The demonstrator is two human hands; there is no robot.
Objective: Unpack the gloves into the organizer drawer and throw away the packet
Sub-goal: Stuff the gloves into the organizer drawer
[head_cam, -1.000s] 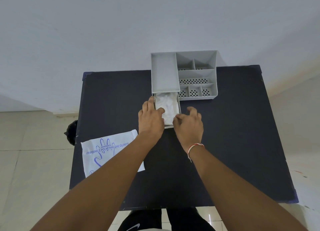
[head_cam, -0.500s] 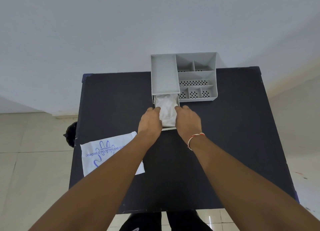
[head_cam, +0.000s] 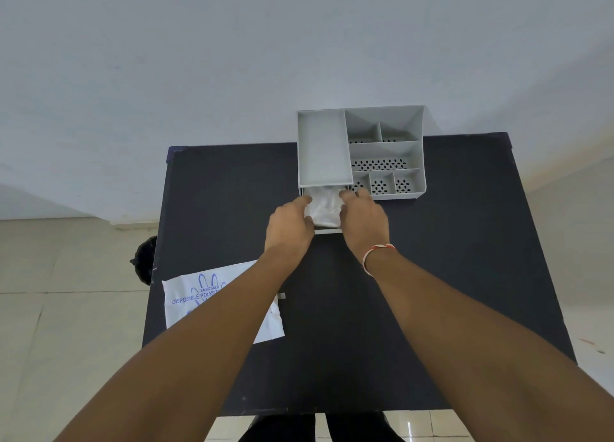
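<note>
A grey organizer (head_cam: 385, 149) stands at the table's far edge. Its drawer (head_cam: 327, 231) is pulled partly out toward me, with a wad of white gloves (head_cam: 324, 209) inside. My left hand (head_cam: 290, 224) clasps the drawer's left side and my right hand (head_cam: 363, 220) clasps its right side, fingertips reaching the gloves. The white glove packet (head_cam: 186, 305), printed in blue, lies flat at the table's left edge, partly under my left forearm.
The black table (head_cam: 448, 275) stands against a white wall. A dark rounded object (head_cam: 144, 259) sits on the tiled floor just off the table's left edge. My legs show below the near edge.
Both hands moved from the drawer's front to its sides. The drawer has slid some way back into the organizer, so less of it sticks out.
</note>
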